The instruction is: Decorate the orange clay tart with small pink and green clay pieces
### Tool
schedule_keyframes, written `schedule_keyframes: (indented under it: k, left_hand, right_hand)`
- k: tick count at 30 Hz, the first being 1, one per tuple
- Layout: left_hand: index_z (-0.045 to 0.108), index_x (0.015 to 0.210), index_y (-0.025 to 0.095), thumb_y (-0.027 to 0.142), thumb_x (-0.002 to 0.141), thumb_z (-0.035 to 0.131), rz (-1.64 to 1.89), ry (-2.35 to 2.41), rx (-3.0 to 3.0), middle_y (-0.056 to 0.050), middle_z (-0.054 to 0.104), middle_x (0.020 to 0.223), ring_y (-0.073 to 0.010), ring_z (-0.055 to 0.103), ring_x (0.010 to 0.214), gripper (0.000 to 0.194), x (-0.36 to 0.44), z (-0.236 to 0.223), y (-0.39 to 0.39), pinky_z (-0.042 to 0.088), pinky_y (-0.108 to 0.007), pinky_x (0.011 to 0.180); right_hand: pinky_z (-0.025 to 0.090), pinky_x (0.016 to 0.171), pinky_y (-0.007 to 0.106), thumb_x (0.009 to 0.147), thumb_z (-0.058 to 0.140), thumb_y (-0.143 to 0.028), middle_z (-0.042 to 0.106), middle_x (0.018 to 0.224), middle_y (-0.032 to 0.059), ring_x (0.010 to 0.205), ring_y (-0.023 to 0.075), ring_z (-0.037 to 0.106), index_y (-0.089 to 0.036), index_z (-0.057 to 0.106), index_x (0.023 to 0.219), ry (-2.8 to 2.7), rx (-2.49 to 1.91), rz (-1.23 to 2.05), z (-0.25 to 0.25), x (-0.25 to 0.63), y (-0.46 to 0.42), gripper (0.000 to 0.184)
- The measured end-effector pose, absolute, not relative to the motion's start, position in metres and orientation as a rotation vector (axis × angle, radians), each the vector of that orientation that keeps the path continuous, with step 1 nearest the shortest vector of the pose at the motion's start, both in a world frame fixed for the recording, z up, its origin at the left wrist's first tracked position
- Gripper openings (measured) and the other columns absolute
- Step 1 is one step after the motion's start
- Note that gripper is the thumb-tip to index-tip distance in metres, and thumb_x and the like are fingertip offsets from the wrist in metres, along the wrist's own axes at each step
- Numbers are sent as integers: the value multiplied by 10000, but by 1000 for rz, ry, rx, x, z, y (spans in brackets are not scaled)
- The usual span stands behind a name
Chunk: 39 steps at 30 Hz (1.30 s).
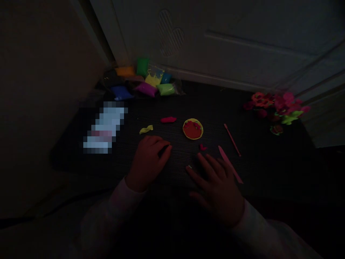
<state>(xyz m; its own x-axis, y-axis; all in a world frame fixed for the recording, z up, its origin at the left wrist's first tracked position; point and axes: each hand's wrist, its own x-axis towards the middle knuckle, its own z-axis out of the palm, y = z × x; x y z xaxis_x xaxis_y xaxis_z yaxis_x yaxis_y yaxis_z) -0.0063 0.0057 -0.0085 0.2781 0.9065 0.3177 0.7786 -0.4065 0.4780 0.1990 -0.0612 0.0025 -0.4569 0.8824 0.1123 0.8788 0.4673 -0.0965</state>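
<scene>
On the near side of the yellow-rimmed disc (193,134), the right hand (223,190) is palm down with its fingers spread, one fingertip at a tiny pale piece (190,166). Too firm a press could flatten that piece, or it could stick to the skin. The left hand (147,162), nearer than the disc and to its left, is loosely curled, thumb and forefinger tips close together; whether they pinch anything, I cannot tell.

The pink flat tool (230,164), nearer than the disc and to its right, lies just beside the right hand, whose outer edge could knock it askew. Between that hand and the disc, a small red piece (202,147) could get squashed by a forward slide of the fingers. Dim light makes such bits easy to miss.

The disc itself holds red bits along its far inner side; a careless reach across could dent its thin rim. Right of it, the thin pink stick (232,140) might roll if nudged. Left of it are a yellow strip (146,129) and, slightly farther, a pink lump (168,119); both look soft enough to pick up dents from the left hand's knuckles.

Beyond the disc, colored packets (145,89) sit far left on the dark surface (205,102), and flower shapes (283,106) far right, where a sweeping sleeve could crush petals.
</scene>
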Motion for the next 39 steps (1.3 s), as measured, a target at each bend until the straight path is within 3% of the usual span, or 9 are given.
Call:
schedule_keyframes:
  k: [11, 14, 25, 35, 39]
  left_hand:
    - [619, 861, 163, 253, 803, 494, 822, 1560, 2318, -44, 594, 839, -175, 525, 823, 164, -7, -7, 4, 436, -341, 762]
    - [621, 861, 161, 253, 806, 488, 787, 1558, 2314, -48, 597, 839, -179, 525, 822, 171, -7, -7, 4, 431, -348, 769]
    - [623, 866, 162, 256, 800, 494, 805, 1572, 2311, -49, 595, 836, -181, 526, 830, 173, -6, -6, 4, 432, -341, 774]
    - [624, 871, 154, 252, 803, 493, 779, 1572, 2299, -53, 593, 836, -180, 523, 829, 177, -6, -6, 5, 431, -343, 773]
    - [626, 867, 159, 259, 803, 490, 780, 1578, 2309, -52, 596, 834, -183, 526, 828, 180, -7, -6, 5, 431, -346, 770]
  right_hand:
    - [264, 916, 503, 751, 468, -520, 340, 1348, 132, 1212, 328, 285, -273, 517, 1161, -2507, -1634, -67, 4, 199, -61, 482]
    - [261, 934, 479, 733, 480, -540, 360, 1344, 95, 1197, 290, 317, -307, 489, 1181, -2602, -1486, 21, 5, 198, -61, 505]
    - [245, 932, 502, 759, 441, -536, 312, 1358, 133, 1218, 314, 276, -283, 489, 1187, -2541, -1600, -11, 4, 195, -57, 499]
    - [230, 953, 489, 730, 466, -563, 324, 1369, 80, 1218, 285, 289, -324, 448, 1213, -2640, -1493, 51, 3, 195, -54, 539]
    - [231, 935, 511, 742, 465, -543, 314, 1370, 109, 1215, 315, 280, -292, 453, 1218, -2581, -1582, -10, 3, 195, -51, 538]
